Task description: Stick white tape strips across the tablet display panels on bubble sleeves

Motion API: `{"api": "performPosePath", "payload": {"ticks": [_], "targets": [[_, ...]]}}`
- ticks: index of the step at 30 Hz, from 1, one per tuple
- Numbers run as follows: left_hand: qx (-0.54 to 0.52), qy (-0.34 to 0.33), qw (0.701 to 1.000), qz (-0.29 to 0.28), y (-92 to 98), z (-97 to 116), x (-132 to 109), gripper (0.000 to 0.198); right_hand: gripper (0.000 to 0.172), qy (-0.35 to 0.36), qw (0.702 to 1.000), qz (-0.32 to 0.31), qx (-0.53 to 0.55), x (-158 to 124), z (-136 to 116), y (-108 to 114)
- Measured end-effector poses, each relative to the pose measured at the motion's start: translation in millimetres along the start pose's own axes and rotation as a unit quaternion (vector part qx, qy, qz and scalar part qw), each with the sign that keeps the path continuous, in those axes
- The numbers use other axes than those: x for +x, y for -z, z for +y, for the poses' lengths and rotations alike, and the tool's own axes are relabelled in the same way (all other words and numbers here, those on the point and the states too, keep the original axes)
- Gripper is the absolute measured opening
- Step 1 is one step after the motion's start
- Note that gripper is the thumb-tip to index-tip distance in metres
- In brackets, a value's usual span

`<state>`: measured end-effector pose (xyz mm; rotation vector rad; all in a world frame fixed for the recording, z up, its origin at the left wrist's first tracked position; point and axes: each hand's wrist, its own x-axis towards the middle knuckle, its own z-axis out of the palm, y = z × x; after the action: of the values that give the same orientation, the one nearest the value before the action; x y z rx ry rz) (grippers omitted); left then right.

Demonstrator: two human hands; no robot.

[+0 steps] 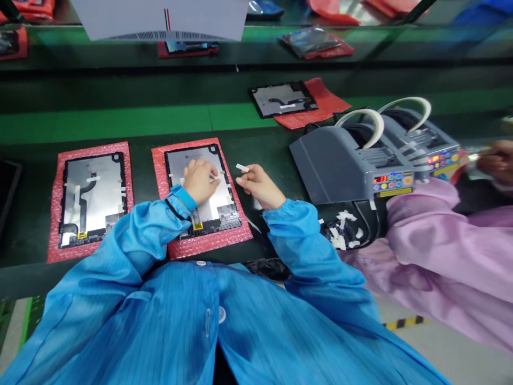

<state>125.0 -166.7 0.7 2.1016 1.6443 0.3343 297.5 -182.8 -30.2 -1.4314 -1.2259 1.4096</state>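
White strip [242, 168] pinched in right hand [262, 186]; left hand [198, 183] over panel [218, 200], hold unclear; barcode [160, 36] on sheet [120, 16].

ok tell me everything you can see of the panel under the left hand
The panel is a flat rectangle with a silvery, metal-looking face and a black frame. A round mark sits at its far right corner, pale tabs along its right edge, and dark parts with a yellow piece toward its near end. It lies flat, slightly turned, on red bubble wrap. The left hand covers part of its middle; exact contact cannot be told.
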Motion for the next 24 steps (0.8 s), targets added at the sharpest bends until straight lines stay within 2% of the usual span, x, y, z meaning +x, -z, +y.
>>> {"api": "performPosePath", "payload": {"ticks": [5, 8, 10, 15, 19, 24], "targets": [[-0.071, -0.101, 0.992, -0.004, 10.6, -7.2, 11.2, 0.016, 0.029, 0.064, 0.993, -0.095, -0.001, -14.0, -17.7, -3.1], [-0.067, -0.122, 0.990, -0.024, 11.5, -7.5, 12.5, 0.016, 0.023, 0.062, 0.991, -0.112, -0.036, -16.9, -22.9, -5.9], [-0.056, -0.115, 0.991, -0.030, 9.8, -7.9, 12.6, 0.016, 0.019, 0.054, 0.992, -0.093, -0.072, -15.8, -22.9, -6.2], [-0.054, -0.084, 0.995, -0.030, 5.8, -9.2, 12.8, 0.017, 0.012, 0.062, 0.990, 0.013, -0.128, -8.4, -22.3, -8.3], [-0.048, -0.055, 0.996, -0.045, 4.9, -7.3, 10.2, 0.019, 0.014, 0.056, 0.986, 0.000, -0.155, -0.6, -21.9, -12.7], [0.040, 0.000, 0.999, -0.029, 1.4, 0.1, 4.7, 0.022, 0.012, 0.095, 0.968, 0.021, -0.233, 11.4, -10.0, -12.0]]}}
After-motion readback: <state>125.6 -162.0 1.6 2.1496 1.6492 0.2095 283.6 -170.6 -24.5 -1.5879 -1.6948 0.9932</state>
